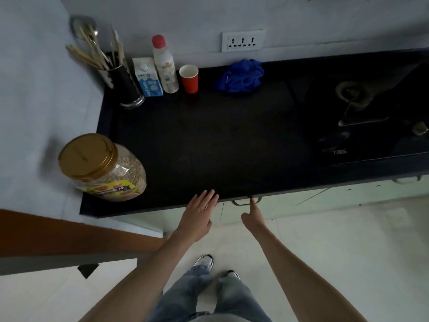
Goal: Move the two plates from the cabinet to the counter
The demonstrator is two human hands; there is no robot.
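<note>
**Hands at the cabinet handle, plates out of sight**

Low in the middle of the frame, the left hand (pixel 197 217) reaches forward with its fingers (pixel 207 198) straight and lying close together, their tips over the front edge of the black bench (pixel 220 140); it holds nothing. Just right of it, the right hand (pixel 254 217) points one straight finger up to the curved metal handle (pixel 246 202) on the pale cabinet front (pixel 290 205) under the bench edge. The fingertip meets the handle, but I cannot tell whether the other fingers are tucked in or hooked on it. The two plates cannot be seen from here.

On the bench, at centre left, stands a clear plastic jar with a gold screw lid (pixel 104 168) (filled with pale grains). Along the wall at upper left are:

- a dark metal holder full of chopsticks and spoons (pixel 125 84)
- a blue-and-white carton (pixel 147 77)
- a white bottle with a red cap (pixel 164 66)
- a red paper cup (pixel 190 79)

A crumpled blue cloth (pixel 240 76) lies at upper centre, and a black gas hob (pixel 362 112) fills the bench at the right. A white wall socket (pixel 242 40) sits above the cloth.
</note>
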